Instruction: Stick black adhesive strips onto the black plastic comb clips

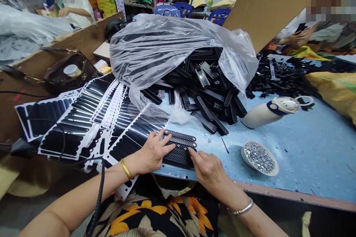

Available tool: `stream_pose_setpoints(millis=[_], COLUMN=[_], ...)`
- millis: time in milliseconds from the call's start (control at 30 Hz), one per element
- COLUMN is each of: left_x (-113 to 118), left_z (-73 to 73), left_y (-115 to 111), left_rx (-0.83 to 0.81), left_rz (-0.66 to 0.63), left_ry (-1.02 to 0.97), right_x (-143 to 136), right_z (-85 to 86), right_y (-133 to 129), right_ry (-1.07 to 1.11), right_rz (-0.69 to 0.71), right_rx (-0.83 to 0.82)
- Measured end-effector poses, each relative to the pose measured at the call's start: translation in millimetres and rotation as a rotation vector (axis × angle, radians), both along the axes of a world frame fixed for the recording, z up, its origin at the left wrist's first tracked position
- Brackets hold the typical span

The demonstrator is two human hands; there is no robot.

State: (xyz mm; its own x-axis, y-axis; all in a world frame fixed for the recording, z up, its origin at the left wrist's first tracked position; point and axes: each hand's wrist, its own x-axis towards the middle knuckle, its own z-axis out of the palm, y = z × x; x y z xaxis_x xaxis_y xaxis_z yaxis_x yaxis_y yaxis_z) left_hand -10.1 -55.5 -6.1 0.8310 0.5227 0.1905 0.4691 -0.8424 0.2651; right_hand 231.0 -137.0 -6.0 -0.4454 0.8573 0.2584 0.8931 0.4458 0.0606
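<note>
In front of me several narrow black pieces (180, 141) with a diamond texture lie side by side near the table's edge. Small shiny round bits show on some of them. My left hand (155, 152) rests over their left ends, its fingers spread and touching the strips. At their right side is my right hand (208, 168), with the index finger reaching onto the pieces and the other fingers curled in. Anything between its fingertips is hidden. To the right stands a white bowl (275, 172) full of small shiny metal parts (259, 157).
A clear plastic bag (167, 37) spills black parts (208, 107) behind my hands. Sheets of black stickers (91, 107) lie left. A cream bottle (264, 113) lies tilted at right. A cable (101, 189) hangs near my left arm. Two other people sit farther back.
</note>
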Motion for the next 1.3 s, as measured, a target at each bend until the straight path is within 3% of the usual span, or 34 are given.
stream_pose_setpoints(millis=[200, 367, 700, 933, 1300], left_x=[-4, -3, 1, 1, -8], left_z=[-1.1, -3.4, -4.6, -9.0, 8.0], left_y=[1, -4, -8, -8, -1], left_rx=[0.025, 0.039, 0.047, 0.042, 0.097], left_rz=[0.058, 0.03, 0.004, 0.002, -0.019], left_ry=[-0.035, 0.012, 0.068, 0.061, 0.119], right_x=[-5, -7, 14, 15, 22], right_z=[0.4, 5.2, -3.3, 0.1, -21.0], right_y=[0, 0, -8, -11, -10], right_ry=[-0.068, -0.097, -0.092, -0.085, -0.034], right_rz=[0.012, 0.011, -0.036, -0.056, -0.024], right_rx=[-0.076, -0.118, -0.019, -0.042, -0.002])
